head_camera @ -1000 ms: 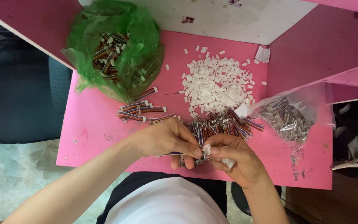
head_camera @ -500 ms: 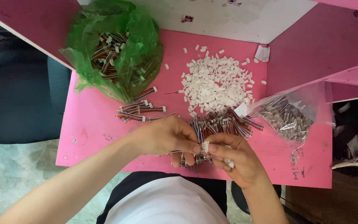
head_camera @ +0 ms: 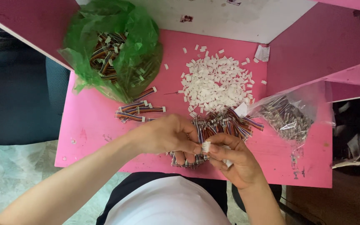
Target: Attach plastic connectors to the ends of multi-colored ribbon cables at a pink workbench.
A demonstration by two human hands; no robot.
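Bags sit at two corners of the pink bench [head_camera: 92, 125]: a crumpled green plastic bag [head_camera: 113, 46] at the back left, open and holding striped wire bundles, and a clear plastic bag [head_camera: 290, 114] at the right, lying on its side with more wires inside. A small white paper label [head_camera: 263, 53] lies at the back right, near the pink side wall. Between the bags a heap of small white plastic plugs [head_camera: 217, 85] spreads over the bench, and a few finished wire bundles [head_camera: 138, 109] lie just in front of the green bag.

At the near edge, the left hand [head_camera: 167, 135] and the right hand [head_camera: 236, 160] meet over a pile of loose wires [head_camera: 226, 123]. Both grips are closed on one small white plug [head_camera: 206, 146], pinched between fingertips of each hand; the left hand also clasps a wire bundle under its palm.

Against the earlier frame, the hands have drawn slightly closer together and the plug now shows plainly between the fingertips. Bags, label and heap lie unchanged.
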